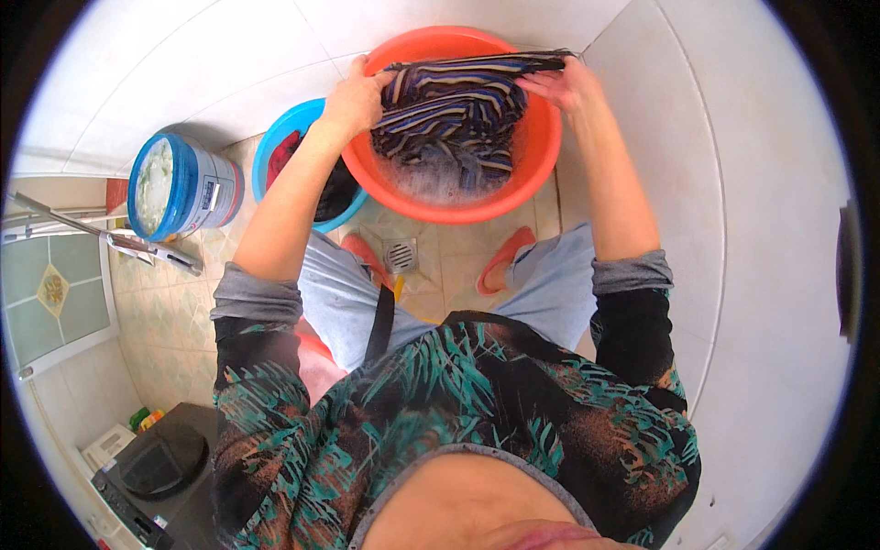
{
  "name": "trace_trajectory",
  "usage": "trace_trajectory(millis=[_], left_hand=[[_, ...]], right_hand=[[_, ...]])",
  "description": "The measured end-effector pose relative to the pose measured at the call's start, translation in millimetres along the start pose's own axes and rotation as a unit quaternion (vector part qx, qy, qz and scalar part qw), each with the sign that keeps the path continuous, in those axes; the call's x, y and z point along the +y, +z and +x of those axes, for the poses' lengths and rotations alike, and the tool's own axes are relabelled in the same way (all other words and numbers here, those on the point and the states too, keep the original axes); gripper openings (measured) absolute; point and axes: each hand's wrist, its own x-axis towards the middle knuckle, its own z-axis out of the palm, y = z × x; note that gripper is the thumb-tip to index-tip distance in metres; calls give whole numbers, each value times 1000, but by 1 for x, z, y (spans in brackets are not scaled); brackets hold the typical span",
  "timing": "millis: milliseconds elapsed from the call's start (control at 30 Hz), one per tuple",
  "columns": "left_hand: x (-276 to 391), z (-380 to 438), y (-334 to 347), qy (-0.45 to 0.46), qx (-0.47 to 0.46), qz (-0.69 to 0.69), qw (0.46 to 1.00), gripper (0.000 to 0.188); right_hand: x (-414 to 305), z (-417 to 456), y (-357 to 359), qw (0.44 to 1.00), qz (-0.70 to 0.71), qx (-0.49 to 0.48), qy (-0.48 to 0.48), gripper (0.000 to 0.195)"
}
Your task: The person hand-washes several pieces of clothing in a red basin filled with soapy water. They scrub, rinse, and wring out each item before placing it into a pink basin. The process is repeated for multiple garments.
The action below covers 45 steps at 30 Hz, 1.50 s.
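Note:
A dark striped garment (454, 110) with blue, black and cream bands is stretched across an orange plastic basin (440, 214). My left hand (357, 96) grips its left side at the basin's rim. At the upper right, my right hand (564, 84) holds the other end of the top edge, with some fingers extended below the cloth. The garment's lower folds lie in sudsy water (440, 180) at the near side of the basin. Which part of the garment each hand grips cannot be made out.
A blue basin (260, 161) with red and dark cloth stands left of the orange one. Farther left are a lidded bucket (157, 185) and a mop (155, 253). A floor drain (400, 256) lies between my feet; white walls (680, 172) rise behind and right. A black front-loading washer (161, 457) sits lower left.

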Motion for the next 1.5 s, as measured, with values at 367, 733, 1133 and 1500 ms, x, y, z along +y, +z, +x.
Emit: trace_trajectory(millis=[367, 733, 1133, 1500], left_hand=[[-8, 39, 88, -42, 38, -86, 995, 33], [21, 33, 164, -93, -198, 37, 975, 60], [-21, 79, 176, -32, -19, -151, 988, 36], [0, 69, -80, -60, 133, -479, 865, 22]], right_hand=[[80, 61, -14, 707, -660, -15, -255, 34], [178, 15, 23, 441, -890, -60, -96, 67], [137, 77, 10, 562, -793, -165, -169, 67], [-44, 9, 54, 466, -797, -136, -359, 24]])
